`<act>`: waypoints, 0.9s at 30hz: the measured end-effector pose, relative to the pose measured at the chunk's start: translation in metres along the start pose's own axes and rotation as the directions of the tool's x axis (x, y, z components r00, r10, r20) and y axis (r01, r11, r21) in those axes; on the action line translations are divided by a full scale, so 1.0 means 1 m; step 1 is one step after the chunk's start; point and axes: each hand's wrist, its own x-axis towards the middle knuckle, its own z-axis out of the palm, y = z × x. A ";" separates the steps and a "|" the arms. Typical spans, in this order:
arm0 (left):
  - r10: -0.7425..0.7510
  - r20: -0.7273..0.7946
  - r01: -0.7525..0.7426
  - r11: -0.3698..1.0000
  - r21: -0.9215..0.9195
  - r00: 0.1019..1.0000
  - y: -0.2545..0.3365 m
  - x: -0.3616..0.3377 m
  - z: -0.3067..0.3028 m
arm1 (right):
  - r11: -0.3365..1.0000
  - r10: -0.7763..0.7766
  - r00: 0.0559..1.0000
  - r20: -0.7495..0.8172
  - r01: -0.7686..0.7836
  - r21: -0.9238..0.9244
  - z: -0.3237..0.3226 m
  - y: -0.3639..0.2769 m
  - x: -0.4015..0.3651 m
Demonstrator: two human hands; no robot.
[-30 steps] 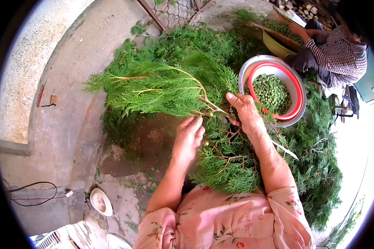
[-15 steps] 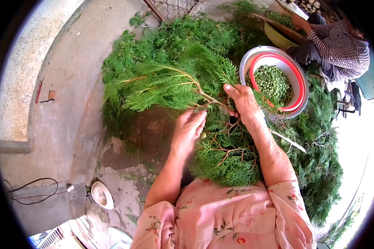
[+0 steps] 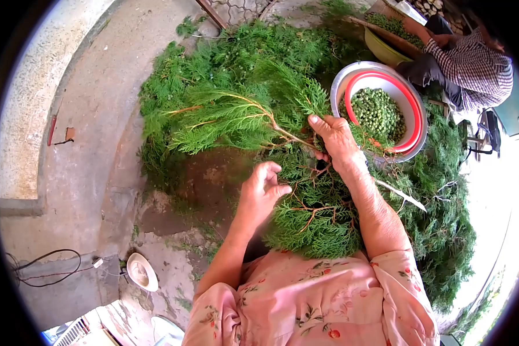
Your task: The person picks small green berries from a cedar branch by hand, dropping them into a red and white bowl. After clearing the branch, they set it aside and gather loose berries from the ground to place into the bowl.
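Observation:
My right hand (image 3: 339, 143) is closed around the woody stem of a leafy evergreen branch (image 3: 236, 122), whose flat green sprays reach out to the left. Below that stem, my left hand (image 3: 263, 190) is empty, its thumb apart from the curled fingers. More evergreen sprigs (image 3: 314, 222) lie over my lap between my forearms. Just beyond my right hand is a red-rimmed basin (image 3: 352, 95) holding many small round green cones (image 3: 378, 115). It sits inside a larger grey metal basin (image 3: 337, 86).
A big heap of cut evergreen branches (image 3: 213, 63) covers the ground ahead, and another pile (image 3: 438, 230) is at my right. Another person (image 3: 473, 66) in a checked shirt works at upper right beside a yellow-green basin (image 3: 383, 51). A pale hat-like object (image 3: 142, 271) lies lower left.
My left hand has come away from the branch, moving down and slightly back, and its fingers have parted. My right hand keeps its hold on the stem, almost unmoved.

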 end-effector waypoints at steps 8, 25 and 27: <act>0.177 0.186 -0.218 0.949 0.229 0.966 -0.001 0.000 -0.012 | 1.000 -0.004 1.000 -0.013 0.004 -0.005 0.001 -0.003 -0.001; -0.168 0.191 0.248 0.473 -0.845 0.967 -0.011 0.043 -0.030 | 1.000 0.005 0.998 0.066 -0.005 -0.007 -0.002 -0.004 -0.003; -0.239 0.065 0.225 0.743 -0.630 0.969 0.005 0.042 -0.019 | 1.000 0.007 0.998 0.064 -0.008 0.019 0.000 -0.004 -0.003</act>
